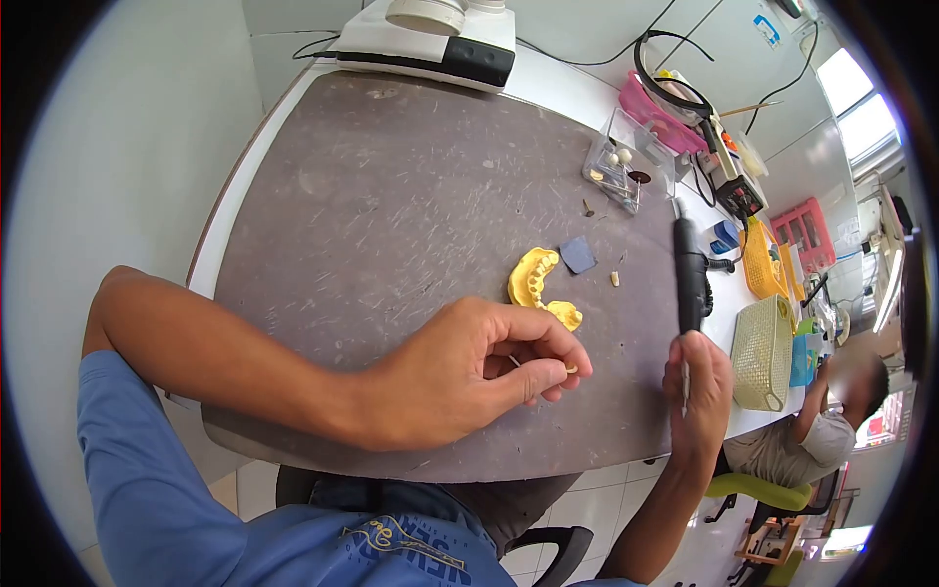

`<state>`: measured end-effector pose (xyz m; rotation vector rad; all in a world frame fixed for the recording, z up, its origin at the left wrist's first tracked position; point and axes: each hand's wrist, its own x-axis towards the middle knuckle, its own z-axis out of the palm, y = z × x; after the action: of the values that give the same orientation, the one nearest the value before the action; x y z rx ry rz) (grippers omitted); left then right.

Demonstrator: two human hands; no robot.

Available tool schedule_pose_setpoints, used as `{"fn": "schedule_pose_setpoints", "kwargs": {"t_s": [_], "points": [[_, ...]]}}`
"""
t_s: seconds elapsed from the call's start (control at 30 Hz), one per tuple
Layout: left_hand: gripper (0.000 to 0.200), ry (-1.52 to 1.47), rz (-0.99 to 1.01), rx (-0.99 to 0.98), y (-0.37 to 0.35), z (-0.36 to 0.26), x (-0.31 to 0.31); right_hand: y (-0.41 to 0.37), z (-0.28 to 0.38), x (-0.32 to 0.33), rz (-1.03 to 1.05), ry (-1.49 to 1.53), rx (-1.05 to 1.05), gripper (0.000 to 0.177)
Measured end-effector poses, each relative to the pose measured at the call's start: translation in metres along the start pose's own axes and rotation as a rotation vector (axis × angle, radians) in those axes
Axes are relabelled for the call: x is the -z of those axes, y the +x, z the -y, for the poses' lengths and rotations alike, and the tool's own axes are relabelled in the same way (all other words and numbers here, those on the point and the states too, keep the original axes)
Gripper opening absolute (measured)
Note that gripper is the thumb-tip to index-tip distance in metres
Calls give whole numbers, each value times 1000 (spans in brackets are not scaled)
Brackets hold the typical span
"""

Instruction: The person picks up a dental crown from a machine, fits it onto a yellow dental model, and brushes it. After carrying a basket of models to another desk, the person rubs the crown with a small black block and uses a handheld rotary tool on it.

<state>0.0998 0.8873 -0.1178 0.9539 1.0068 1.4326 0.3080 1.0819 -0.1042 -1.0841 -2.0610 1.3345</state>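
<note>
My left hand [469,367] is closed in a pinch over the grey mat. Between thumb and index fingertip shows a small cream piece [570,370], which looks like a dental crown. My right hand [700,386] is wrapped round a black rotary handpiece [689,269], held upright with its silver tip pointing away from me. Just beyond my left hand lies a yellow dental cast [533,277] with a row of teeth. Beside the cast are a blue-grey square sheet [578,255] and another small cream piece [614,279]. A small bur-like bit [588,207] lies farther off.
A clear plastic box [614,181] with small parts stands at the back right, near a pink basket [650,117]. Yellow [761,259] and cream baskets [763,352] line the right side. A white machine [421,54] stands at the back. Another person [802,430] sits at right.
</note>
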Motion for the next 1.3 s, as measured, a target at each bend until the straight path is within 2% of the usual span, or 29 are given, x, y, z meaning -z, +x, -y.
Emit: {"fn": "schedule_pose_setpoints", "kwargs": {"t_s": [0.07, 0.1, 0.13, 0.2, 0.33, 0.4, 0.5, 0.67, 0.73, 0.8, 0.87, 0.93, 1.0, 1.3], "points": [[18, -32, 5, -9, 0, 4, 0, -17, -1, -17, -85, 390, 119, 39], [17, -64, 16, -20, 1, 6, 0, -23, -1, -22, -50, 449, 185, 40], [17, -66, 16, -16, 1, 5, 0, -28, -2, -27, -50, 449, 180, 40], [18, -62, 5, 27, -1, 1, -1, -38, -4, -37, 26, 469, 354, 44], [18, -72, -7, 52, -1, 1, 0, -55, 6, -57, -83, 438, 387, 47], [19, -43, 12, 61, 0, 1, 1, -58, -5, -55, -67, 434, 401, 43], [19, -41, 26, 86, 1, 0, 2, -59, -9, -57, -53, 358, 538, 34], [21, -43, 22, 111, 1, -2, 2, -64, -2, -69, -110, 293, 584, 29], [21, -39, 22, 111, 1, -3, 2, -70, 5, -85, -327, 188, 560, 45], [21, -27, 15, 150, 1, -5, 1, -75, 6, -88, -279, 223, 537, 46], [21, -29, 17, 158, 2, -7, 1, -76, 5, -96, -354, 200, 605, 45], [22, -30, 19, 166, 1, -8, 1, -78, 4, -97, -352, 189, 564, 44], [22, -49, 15, 183, 1, -9, 1, -75, -1, -94, -213, 231, 680, 38], [24, -82, 23, 203, 2, -10, 1, -69, -9, -96, -165, 281, 789, 39]]}}
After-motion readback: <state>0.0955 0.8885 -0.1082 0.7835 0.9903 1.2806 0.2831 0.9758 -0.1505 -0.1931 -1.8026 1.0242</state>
